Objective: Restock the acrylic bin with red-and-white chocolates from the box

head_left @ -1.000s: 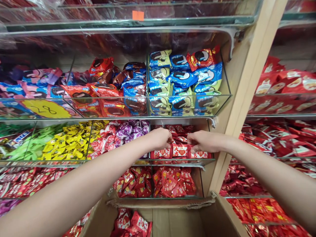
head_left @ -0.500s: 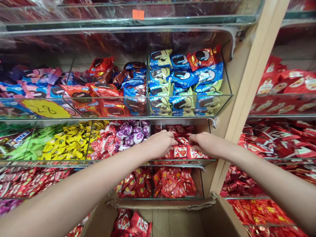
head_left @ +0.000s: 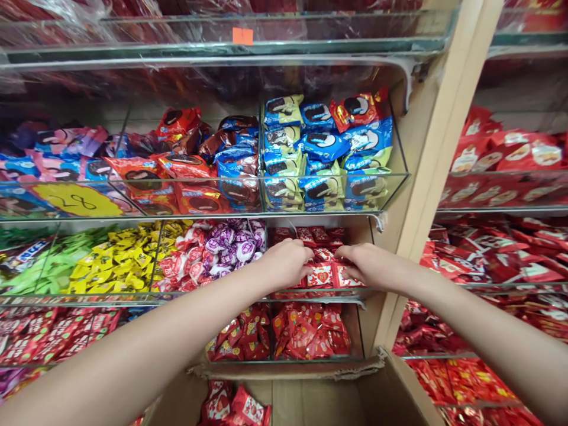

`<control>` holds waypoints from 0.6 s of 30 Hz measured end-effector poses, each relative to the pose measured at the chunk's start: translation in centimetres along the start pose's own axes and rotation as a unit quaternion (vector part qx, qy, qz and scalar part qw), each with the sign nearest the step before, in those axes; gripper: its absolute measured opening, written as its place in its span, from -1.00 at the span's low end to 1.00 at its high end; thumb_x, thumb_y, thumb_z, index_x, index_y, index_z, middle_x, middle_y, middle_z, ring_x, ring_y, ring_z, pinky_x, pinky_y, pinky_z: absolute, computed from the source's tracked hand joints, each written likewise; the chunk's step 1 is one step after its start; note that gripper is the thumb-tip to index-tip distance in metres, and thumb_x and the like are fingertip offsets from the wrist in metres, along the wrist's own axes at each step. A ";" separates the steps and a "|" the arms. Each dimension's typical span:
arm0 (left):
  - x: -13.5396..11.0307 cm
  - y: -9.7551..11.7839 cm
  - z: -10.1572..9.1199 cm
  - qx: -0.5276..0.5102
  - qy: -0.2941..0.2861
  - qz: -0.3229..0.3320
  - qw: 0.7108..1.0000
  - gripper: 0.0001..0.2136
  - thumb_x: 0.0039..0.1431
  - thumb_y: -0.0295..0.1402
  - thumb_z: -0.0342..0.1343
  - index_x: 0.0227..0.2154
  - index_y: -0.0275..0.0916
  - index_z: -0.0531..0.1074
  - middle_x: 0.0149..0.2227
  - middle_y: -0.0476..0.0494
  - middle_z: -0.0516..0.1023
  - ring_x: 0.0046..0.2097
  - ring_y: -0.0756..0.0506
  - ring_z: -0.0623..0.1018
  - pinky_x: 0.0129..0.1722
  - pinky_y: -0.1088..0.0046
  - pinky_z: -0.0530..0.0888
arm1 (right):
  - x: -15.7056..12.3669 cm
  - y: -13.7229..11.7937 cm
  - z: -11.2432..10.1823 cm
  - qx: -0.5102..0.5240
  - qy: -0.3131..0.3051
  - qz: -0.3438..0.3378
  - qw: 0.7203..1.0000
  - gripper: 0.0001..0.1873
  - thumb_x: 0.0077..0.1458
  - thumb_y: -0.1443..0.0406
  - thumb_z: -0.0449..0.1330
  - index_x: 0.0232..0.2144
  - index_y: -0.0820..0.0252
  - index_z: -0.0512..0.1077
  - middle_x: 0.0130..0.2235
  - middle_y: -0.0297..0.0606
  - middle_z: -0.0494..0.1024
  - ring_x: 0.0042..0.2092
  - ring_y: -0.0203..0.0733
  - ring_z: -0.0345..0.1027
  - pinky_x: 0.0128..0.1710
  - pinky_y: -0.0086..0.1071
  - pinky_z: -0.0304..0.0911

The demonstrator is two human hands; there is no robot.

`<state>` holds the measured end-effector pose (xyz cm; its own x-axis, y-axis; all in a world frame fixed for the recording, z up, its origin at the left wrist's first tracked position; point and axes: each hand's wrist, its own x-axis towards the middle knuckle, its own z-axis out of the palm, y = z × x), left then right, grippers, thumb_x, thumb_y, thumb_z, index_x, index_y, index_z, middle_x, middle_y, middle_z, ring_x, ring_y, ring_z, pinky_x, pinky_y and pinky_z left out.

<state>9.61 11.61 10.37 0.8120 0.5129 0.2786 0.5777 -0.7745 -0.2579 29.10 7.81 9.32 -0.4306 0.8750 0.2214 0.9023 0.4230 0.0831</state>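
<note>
Both my hands reach into the right-hand glass bin of the middle shelf, which holds small red sweet packets (head_left: 322, 273) with white heart labels. My left hand (head_left: 287, 261) lies on the packets at the bin's left side, fingers curled down onto them. My right hand (head_left: 367, 264) rests on the packets at the right side, its fingers bent and pressing on a packet. What the fingertips pinch is hidden among the wrappers.
Glass shelf front (head_left: 319, 291) edges the bin. Neighbouring bins hold purple and red sweets (head_left: 222, 248), yellow sweets (head_left: 119, 260), green sweets (head_left: 39, 260). Blue biscuit packs (head_left: 328, 154) fill the shelf above. An open cardboard box (head_left: 310, 378) with red packets stands below. A wooden post (head_left: 426, 177) rises at right.
Both hands have sunk slightly lower onto the red packets and come closer together. The view has shifted a little left and down.
</note>
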 end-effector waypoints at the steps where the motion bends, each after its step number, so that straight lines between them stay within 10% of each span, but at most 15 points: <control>1: -0.1 -0.1 -0.2 0.000 -0.001 -0.001 1.000 -0.75 0.03 -0.31 0.03 -0.20 -0.25 0.38 -0.31 -0.16 0.45 -0.24 -0.14 0.44 -0.24 0.39 0.35 | 0.0 0.0 0.1 0.001 0.006 -0.001 1.000 -0.85 0.00 0.34 0.03 -0.33 0.26 0.32 -0.32 -0.11 0.50 -0.31 -0.13 0.37 -0.37 -0.40 0.14; 18: -0.5 -1.1 -0.3 -0.010 -0.026 -0.035 0.999 -0.83 -0.04 -0.48 0.01 -0.33 -0.23 0.38 -0.34 -0.13 0.49 -0.25 -0.13 0.46 -0.27 0.42 0.34 | 1.8 -1.9 1.5 0.008 0.105 -0.039 0.994 -0.73 0.05 0.20 0.05 -0.37 0.28 0.44 -0.36 -0.11 0.50 -0.26 -0.12 0.27 -0.22 -0.32 0.12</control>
<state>8.53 12.10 10.82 0.7732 0.5846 0.2459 0.6319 -0.7427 -0.2215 26.59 8.99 8.11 -0.4837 0.7721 0.4121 0.8652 0.4928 0.0922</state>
